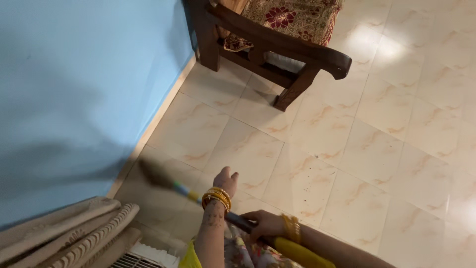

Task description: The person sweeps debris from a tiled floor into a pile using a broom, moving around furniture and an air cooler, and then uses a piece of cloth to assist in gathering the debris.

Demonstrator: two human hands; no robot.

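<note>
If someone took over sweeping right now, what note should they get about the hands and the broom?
Left hand: loose and open over the broom handle, bangles on the wrist; whether it touches the handle is hard to tell.
Right hand: closed around the handle, lower down.
Broom head: blurred, low over the tiled floor beside the blue wall.
Nearby: wooden chair ahead, folded rugs at lower left.
Done: cannot judge; a few dark specks show on the tiles to the right.
Left: probably those specks and the strip along the wall.

no packages, labels, signs or screens
</note>
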